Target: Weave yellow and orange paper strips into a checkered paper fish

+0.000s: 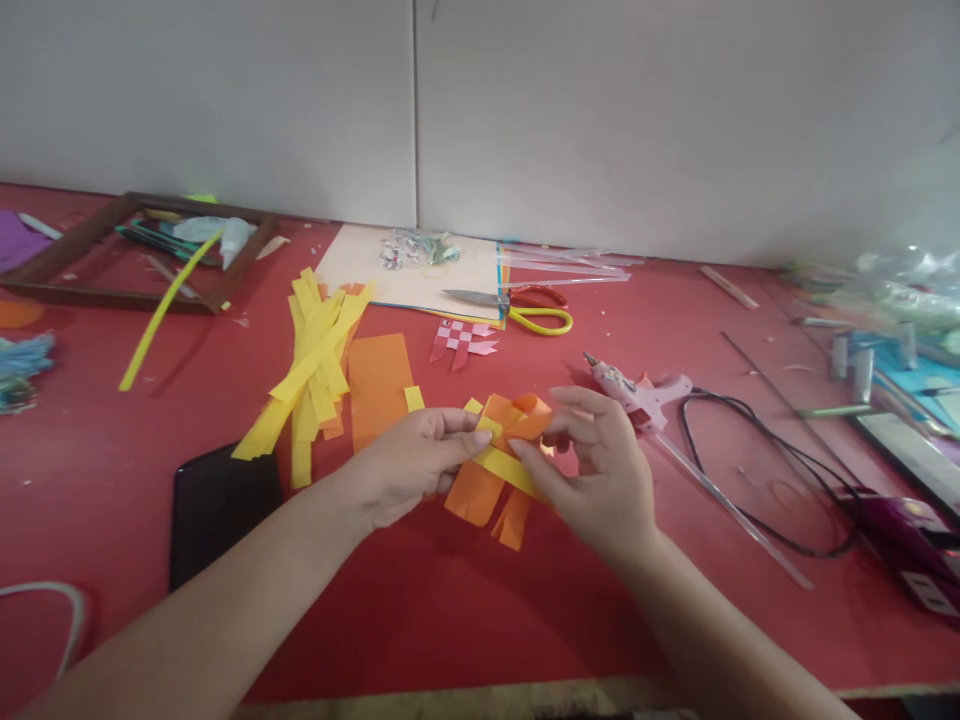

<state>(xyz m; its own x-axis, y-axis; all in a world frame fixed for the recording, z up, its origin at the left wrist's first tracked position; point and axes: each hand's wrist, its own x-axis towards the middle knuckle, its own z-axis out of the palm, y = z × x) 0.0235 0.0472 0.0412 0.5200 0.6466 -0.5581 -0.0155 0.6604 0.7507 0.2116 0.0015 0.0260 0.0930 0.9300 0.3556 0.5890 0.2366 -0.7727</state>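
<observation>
Between my hands is a piece of woven paper strips [480, 490], orange crossed with yellow, held above the red table. My left hand [420, 455] pinches its left side, thumb on top of a yellow strip. On the other side my right hand [600, 465] grips the right edge, its thumb by the yellow strip and fingers at a curled orange strip [529, 415]. Just beyond lies a finished-looking woven paper fish [461, 341] in red, pink and white. Left of my hands are an orange paper sheet [379, 385] and a pile of yellow strips [319, 360].
Scissors [525, 305] lie on paper sheets [352, 262] at the back. A pink glue gun [637, 395] with a black cable [742, 540] is at right. A dark phone-like slab [217, 510] lies near my left forearm; a wooden frame [67, 250] stands back left.
</observation>
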